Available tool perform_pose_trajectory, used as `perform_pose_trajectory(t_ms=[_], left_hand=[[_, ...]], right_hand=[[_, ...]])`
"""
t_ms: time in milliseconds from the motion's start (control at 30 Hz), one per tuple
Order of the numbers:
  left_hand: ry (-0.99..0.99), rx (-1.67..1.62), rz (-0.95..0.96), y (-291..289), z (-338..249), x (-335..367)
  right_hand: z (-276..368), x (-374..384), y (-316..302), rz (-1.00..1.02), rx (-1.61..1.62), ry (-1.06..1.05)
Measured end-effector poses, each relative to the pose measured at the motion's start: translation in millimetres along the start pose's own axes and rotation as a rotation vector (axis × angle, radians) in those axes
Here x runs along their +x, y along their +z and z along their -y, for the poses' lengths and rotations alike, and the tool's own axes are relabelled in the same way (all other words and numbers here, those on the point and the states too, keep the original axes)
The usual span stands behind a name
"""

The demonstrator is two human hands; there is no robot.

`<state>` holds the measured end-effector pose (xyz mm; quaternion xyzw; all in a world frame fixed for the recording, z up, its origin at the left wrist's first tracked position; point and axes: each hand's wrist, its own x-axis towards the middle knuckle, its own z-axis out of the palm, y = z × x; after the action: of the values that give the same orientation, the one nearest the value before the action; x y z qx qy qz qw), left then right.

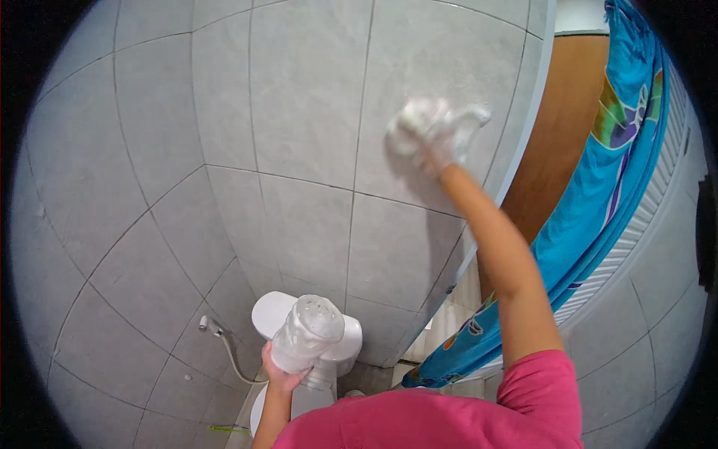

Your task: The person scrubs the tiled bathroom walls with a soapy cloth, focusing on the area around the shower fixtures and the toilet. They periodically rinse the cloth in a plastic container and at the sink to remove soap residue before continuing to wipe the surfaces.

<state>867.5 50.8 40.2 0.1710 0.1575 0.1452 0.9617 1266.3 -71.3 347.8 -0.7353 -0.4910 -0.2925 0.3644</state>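
Observation:
My right hand (440, 152) is stretched up to the grey tiled wall (307, 97), pressing a white cloth (467, 126) against a tile. Motion smears the hand and cloth, and a damp, hazy patch shows on the tile around them. Low down, my left hand (283, 376) grips a whitish translucent container (305, 337) near its lower end. Its rounded top faces up and looks wet or foamy; I cannot tell exactly what kind of container it is.
Below the container stands a white toilet (345, 348). A hand spray (210, 325) with a pale hose hangs on the left wall. To the right are a doorway edge, a brown door (553, 127) and a blue patterned curtain (591, 202). A thin green object (229, 429) lies at lower left.

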Motion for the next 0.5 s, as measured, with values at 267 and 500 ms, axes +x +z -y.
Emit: perform_pose_trajectory(t_ms=[267, 500], left_hand=[[-0.062, 0.061, -0.036, 13.7, 11.9, 18.2], [-0.092, 0.07, -0.022, 4.0, 16.2, 4.8]], right_hand=[[-47.1, -133.1, 2.5, 0.063, -0.988, -0.684], [4.4, 21.9, -109.7, -0.69, -0.886, -0.43]])
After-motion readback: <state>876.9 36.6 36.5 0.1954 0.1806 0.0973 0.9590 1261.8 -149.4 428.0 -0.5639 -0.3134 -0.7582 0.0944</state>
